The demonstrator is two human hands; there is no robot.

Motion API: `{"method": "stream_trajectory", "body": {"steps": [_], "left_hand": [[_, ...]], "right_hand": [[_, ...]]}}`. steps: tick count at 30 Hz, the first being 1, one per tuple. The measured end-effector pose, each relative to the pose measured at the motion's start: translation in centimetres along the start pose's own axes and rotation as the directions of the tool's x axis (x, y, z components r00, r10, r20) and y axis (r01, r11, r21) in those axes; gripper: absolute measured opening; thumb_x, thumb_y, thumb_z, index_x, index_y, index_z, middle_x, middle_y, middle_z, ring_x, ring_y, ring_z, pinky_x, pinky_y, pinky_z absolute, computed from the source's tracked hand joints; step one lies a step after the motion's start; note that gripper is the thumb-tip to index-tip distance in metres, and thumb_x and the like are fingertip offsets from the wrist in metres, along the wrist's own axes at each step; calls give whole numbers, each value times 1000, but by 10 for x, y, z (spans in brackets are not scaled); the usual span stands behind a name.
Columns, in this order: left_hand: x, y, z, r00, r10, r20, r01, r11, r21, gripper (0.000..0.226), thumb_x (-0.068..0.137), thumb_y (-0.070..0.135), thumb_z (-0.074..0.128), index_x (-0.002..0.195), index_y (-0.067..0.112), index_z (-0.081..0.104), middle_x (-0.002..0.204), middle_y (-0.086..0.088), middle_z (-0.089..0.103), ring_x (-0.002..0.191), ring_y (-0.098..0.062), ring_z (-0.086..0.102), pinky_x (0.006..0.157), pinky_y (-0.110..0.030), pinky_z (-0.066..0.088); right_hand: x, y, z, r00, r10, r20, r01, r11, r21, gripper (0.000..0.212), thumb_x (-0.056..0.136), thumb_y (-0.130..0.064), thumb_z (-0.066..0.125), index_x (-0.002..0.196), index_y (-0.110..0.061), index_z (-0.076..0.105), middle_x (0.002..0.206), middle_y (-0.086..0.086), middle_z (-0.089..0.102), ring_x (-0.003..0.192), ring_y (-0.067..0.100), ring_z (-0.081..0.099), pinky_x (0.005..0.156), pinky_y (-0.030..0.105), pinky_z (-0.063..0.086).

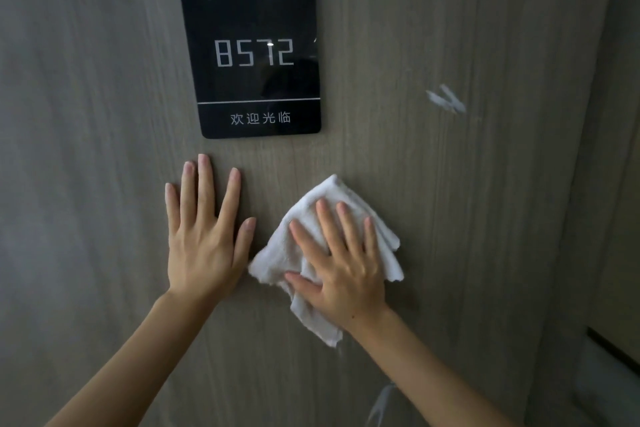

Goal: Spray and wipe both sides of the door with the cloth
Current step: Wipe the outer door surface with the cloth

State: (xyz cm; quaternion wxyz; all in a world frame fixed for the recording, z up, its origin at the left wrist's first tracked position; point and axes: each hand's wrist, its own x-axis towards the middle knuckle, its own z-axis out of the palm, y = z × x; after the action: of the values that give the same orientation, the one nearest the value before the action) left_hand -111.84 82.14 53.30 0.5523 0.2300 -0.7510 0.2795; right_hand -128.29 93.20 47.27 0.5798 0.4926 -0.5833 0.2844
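Right hand [341,267] grip flat on crumpled white cloth [346,198] against grey woodgrain door [450,218], left hand [204,236] splayed bare beside.

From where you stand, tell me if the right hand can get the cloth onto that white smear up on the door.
Probably yes. The right hand presses the white cloth flat on the door, and the white smear lies up and to the right with only bare door surface between them.

I count one door [450,218], one black sign [256,45] on it, one white cloth [332,204], two white smears [445,99], and two hands: my left hand [204,239], my right hand [343,270].
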Motion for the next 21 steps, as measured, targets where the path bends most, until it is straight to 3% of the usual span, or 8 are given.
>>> {"method": "stream_trajectory", "body": {"steps": [5, 7, 10, 12, 14, 18, 21], "left_hand": [[0, -1, 1, 1000, 9, -18, -9, 1000, -13, 58, 101, 39, 28, 150, 8, 24, 156, -28, 17, 146, -41, 10, 120, -47, -1], [0, -2, 1, 1000, 12, -23, -12, 1000, -9, 58, 101, 39, 29, 150, 8, 26, 155, -28, 18, 145, -41, 11, 120, -47, 0], [-1, -4, 0, 1000, 17, -19, -18, 1000, -9, 59, 100, 39, 31, 150, 8, 28, 155, -28, 18, 145, -41, 11, 119, -47, 0], [-1, -3, -1, 1000, 19, -10, -19, 1000, -17, 60, 100, 41, 31, 150, 9, 27, 156, -27, 17, 145, -40, 10, 120, -46, -1], [-1, -3, -1, 1000, 16, -5, -16, 1000, -25, 61, 100, 43, 31, 151, 9, 27, 156, -26, 16, 146, -40, 9, 120, -46, -1], [-1, -3, 0, 1000, 10, -12, -10, 1000, -24, 61, 101, 46, 28, 150, 9, 27, 157, -26, 16, 146, -39, 9, 120, -47, 0], [-1, -3, -1, 1000, 20, -18, -21, 999, -29, 63, 100, 47, 28, 150, 9, 28, 156, -26, 16, 146, -39, 9, 121, -46, -1]], "right_hand": [[-21, -11, 6, 965, -259, 49, 259, 966, 8, 66, 90, -69, 49, 147, -36, 42, 159, 0, 25, 150, 20, 18, 121, 48, 12], [-11, 1, 5, 951, -304, 60, 305, 952, -1, 70, 89, -71, 47, 148, -37, 37, 160, -1, 24, 150, 20, 19, 122, 48, 10], [26, 22, -2, 999, -38, -19, 37, 999, -24, 73, 89, -72, 42, 150, -34, 33, 159, 3, 26, 148, 27, 21, 119, 52, 11], [52, 34, -7, 982, 168, -81, -171, 985, -29, 73, 91, -71, 39, 149, -28, 37, 158, 10, 27, 146, 33, 24, 117, 57, 16], [67, 37, -9, 954, 279, -113, -285, 957, -43, 72, 93, -69, 37, 149, -24, 37, 156, 16, 31, 145, 37, 26, 115, 59, 19], [59, 22, -6, 921, 363, -138, -374, 925, -63, 70, 95, -68, 34, 149, -25, 34, 156, 19, 32, 145, 39, 26, 116, 60, 17], [26, 9, -1, 942, 328, -77, -333, 941, -64, 71, 95, -68, 34, 152, -27, 27, 158, 16, 22, 147, 38, 18, 117, 60, 14]]}}
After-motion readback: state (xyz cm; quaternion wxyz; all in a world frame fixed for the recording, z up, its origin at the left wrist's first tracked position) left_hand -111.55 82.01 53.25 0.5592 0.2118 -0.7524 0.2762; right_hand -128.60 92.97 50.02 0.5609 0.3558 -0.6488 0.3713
